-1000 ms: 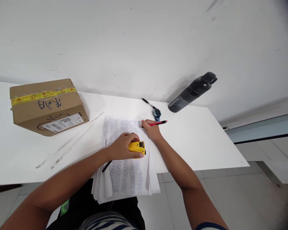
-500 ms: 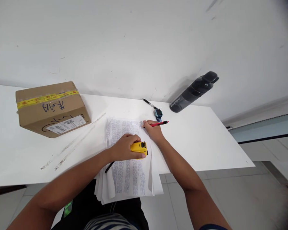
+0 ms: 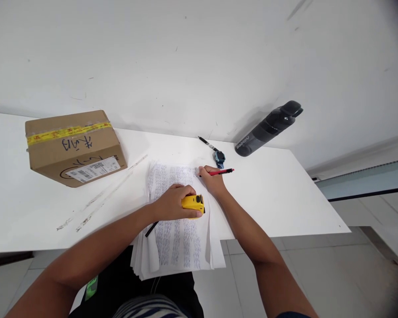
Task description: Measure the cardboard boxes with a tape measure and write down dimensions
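Observation:
A stack of white sheets point(image 3: 175, 238) covered in columns of small writing lies on the white table point(image 3: 278, 198), its near end hanging over the front edge. My left hand point(image 3: 172, 204) is closed around a small yellow device point(image 3: 193, 203) resting on the top sheet. My right hand point(image 3: 212, 180) grips a red pen point(image 3: 220, 172) with its tip at the upper right corner of the sheets. A black pen point(image 3: 151, 229) sticks out from under my left wrist.
A taped cardboard box point(image 3: 73, 148) with a label stands at the left. Near the wall lie a black marker point(image 3: 206, 143), a small blue watch point(image 3: 219, 157) and a dark bottle point(image 3: 268, 128) on its side. Tiled floor shows beyond the table's right end.
Only the camera has shifted slightly. Both hands stay in place on the sheets, still holding the yellow device and the red pen.

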Demonstrator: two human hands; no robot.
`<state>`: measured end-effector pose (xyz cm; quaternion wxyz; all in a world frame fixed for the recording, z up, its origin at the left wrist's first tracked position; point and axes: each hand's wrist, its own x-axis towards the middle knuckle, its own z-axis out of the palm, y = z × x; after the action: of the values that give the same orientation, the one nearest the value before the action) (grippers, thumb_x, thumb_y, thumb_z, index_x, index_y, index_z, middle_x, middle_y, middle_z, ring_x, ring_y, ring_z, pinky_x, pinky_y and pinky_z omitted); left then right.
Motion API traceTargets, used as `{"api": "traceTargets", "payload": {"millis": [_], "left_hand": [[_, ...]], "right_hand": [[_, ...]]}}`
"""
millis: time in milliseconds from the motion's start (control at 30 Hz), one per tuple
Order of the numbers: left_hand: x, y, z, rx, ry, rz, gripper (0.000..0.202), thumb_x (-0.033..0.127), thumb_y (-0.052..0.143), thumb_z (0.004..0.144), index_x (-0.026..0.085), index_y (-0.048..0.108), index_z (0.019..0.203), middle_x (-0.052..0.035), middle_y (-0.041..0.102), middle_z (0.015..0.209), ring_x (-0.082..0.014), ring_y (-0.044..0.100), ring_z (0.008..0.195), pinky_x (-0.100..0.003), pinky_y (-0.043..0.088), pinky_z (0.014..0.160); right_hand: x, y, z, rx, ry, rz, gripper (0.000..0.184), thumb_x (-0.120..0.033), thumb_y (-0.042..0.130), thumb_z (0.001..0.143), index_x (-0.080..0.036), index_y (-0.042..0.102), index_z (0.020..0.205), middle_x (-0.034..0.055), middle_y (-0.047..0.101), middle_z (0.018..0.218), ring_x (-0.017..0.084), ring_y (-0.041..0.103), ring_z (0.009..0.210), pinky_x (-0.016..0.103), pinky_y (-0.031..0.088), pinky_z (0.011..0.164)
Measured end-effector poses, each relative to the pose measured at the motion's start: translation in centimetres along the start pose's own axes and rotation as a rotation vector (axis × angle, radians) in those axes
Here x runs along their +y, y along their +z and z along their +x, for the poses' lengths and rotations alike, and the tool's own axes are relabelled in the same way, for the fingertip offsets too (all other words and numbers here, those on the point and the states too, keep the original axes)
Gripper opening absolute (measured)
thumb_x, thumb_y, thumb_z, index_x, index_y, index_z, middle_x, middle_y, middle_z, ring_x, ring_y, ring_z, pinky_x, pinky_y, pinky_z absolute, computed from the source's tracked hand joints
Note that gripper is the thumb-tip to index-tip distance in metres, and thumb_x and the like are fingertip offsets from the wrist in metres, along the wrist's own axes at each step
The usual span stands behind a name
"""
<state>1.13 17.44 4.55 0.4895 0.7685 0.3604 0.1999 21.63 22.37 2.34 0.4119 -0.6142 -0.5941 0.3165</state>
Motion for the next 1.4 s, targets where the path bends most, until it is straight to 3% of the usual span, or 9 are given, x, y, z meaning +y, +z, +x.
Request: {"api": "traceTargets", "payload": {"millis": [433, 633, 767, 900, 967, 1067, 1200, 1333, 1400], "left_hand": [[0.4, -0.1, -0.1, -0.021, -0.025, 0.024, 0.051, 0.061, 0.071, 0.066, 0.023, 0.058, 0.097, -0.0046, 0.063, 0.105, -0.0307, 0.049, 0.115, -0.043, 0.041, 0.093], [0.0, 0.0, 0.1, -0.002, -0.025, 0.007, 0.051, 0.062, 0.071, 0.066, 0.024, 0.059, 0.099, -0.0051, 0.063, 0.106, -0.0311, 0.050, 0.115, -0.041, 0.042, 0.091], [-0.6, 0.5, 0.2, 0.079, -0.011, 0.008, 0.053, 0.061, 0.075, 0.062, 0.021, 0.061, 0.094, -0.0042, 0.064, 0.094, -0.0250, 0.058, 0.094, -0.034, 0.044, 0.078], [-0.9, 1.1, -0.5, 0.138, -0.010, -0.031, 0.049, 0.058, 0.074, 0.066, 0.019, 0.061, 0.093, -0.0001, 0.063, 0.083, -0.0165, 0.057, 0.075, -0.027, 0.043, 0.066], [-1.0, 1.2, -1.1, 0.169, -0.054, -0.085, 0.050, 0.058, 0.071, 0.069, 0.020, 0.059, 0.099, 0.0002, 0.064, 0.087, -0.0160, 0.058, 0.076, -0.027, 0.044, 0.065], [-0.6, 1.2, -2.5, 0.362, -0.044, -0.064, 0.048, 0.058, 0.065, 0.076, 0.020, 0.056, 0.104, -0.0018, 0.064, 0.092, -0.0180, 0.059, 0.082, -0.031, 0.047, 0.073], [1.0, 0.6, -5.5, 0.692, 0.154, -0.179, 0.056, 0.060, 0.063, 0.079, 0.019, 0.049, 0.114, -0.0084, 0.061, 0.106, -0.0222, 0.060, 0.095, -0.037, 0.049, 0.085], [3.8, -1.1, -9.1, 0.769, 0.324, -0.278, 0.068, 0.066, 0.052, 0.084, 0.019, 0.041, 0.132, -0.0169, 0.052, 0.128, -0.0266, 0.055, 0.114, -0.042, 0.047, 0.096], [5.0, -2.4, -11.1, 0.724, 0.299, -0.194, 0.071, 0.070, 0.039, 0.087, 0.021, 0.040, 0.138, -0.0183, 0.044, 0.140, -0.0287, 0.046, 0.129, -0.044, 0.041, 0.106]], "right_hand": [[0.1, 0.0, 0.0, 0.084, 0.004, 0.007, 0.036, -0.044, 0.054, 0.083, -0.018, 0.064, 0.059, -0.0039, 0.043, 0.048, 0.013, 0.041, 0.053, 0.028, 0.035, 0.055], [0.8, 0.0, 0.1, 0.023, 0.040, 0.026, 0.037, -0.043, 0.055, 0.083, -0.019, 0.062, 0.056, -0.0040, 0.043, 0.048, 0.012, 0.040, 0.051, 0.028, 0.036, 0.054], [0.9, 0.2, -0.1, 0.046, 0.001, -0.018, 0.041, -0.050, 0.053, 0.085, -0.019, 0.065, 0.062, -0.0017, 0.050, 0.051, 0.015, 0.048, 0.055, 0.030, 0.042, 0.058], [1.0, 0.7, -0.5, 0.120, -0.168, -0.167, 0.040, -0.053, 0.050, 0.088, -0.019, 0.069, 0.079, 0.0060, 0.065, 0.076, 0.022, 0.061, 0.077, 0.037, 0.049, 0.076], [1.2, 1.4, -0.3, 0.169, -0.292, -0.265, 0.037, -0.047, 0.047, 0.089, -0.020, 0.068, 0.102, 0.0097, 0.064, 0.097, 0.025, 0.062, 0.091, 0.040, 0.050, 0.082], [0.9, 2.2, -0.2, 0.207, -0.294, -0.276, 0.040, -0.033, 0.044, 0.086, -0.019, 0.063, 0.118, 0.0156, 0.059, 0.111, 0.030, 0.061, 0.096, 0.046, 0.052, 0.078], [-2.3, 2.7, -2.6, 0.213, -0.322, -0.096, 0.049, -0.039, 0.053, 0.082, -0.019, 0.054, 0.128, 0.0184, 0.052, 0.129, 0.033, 0.055, 0.111, 0.055, 0.046, 0.093], [-9.0, 4.6, -8.4, -0.276, -0.372, 0.505, 0.082, -0.053, 0.075, 0.068, -0.032, 0.039, 0.139, 0.0097, 0.057, 0.129, 0.028, 0.056, 0.115, 0.047, 0.051, 0.091], [-12.5, 6.2, -11.3, -0.306, -0.300, 0.645, 0.076, -0.049, 0.080, 0.065, -0.031, 0.044, 0.130, 0.0055, 0.062, 0.118, 0.024, 0.062, 0.103, 0.043, 0.054, 0.087]]}}
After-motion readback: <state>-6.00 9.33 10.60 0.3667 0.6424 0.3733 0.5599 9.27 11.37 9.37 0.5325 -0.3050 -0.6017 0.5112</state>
